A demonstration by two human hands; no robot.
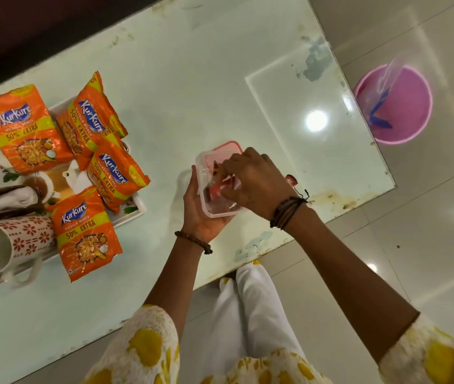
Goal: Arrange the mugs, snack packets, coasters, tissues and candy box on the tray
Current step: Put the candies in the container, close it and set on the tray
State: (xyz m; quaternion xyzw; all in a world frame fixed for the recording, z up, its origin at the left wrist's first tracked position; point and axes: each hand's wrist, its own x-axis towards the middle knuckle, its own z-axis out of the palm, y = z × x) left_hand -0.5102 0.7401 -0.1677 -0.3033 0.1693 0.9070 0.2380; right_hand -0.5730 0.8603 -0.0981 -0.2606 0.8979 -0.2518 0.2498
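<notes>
Near the front edge of the glass table (192,79), about the middle of its length, the left hand (202,214) holds a clear plastic candy box (214,206) from below, with the fingers curled around its left side and bottom. Over the open box the right hand (253,181) reaches inside, and its fingertips seem to pinch a red candy wrapper (217,187), though blur hides the exact grip. Just behind the box, touching it or very close, lies its pink lid (227,149) on the glass. One more red candy (291,180) lies on the table just right of the right wrist.

At the left end of the table stands the white tray (134,206) with a flower print. Four orange snack packets (25,128) lie on it and partly cover each other; one hangs over the front rim. Between them a small white jug (77,178) and a cup of brown liquid (41,187) are visible. Beside the cup are folded tissues (4,202), and a mug (12,242) with red pattern lies on its side at the front left corner.

On the floor past the right end of the table stands a pink bucket (403,117).
</notes>
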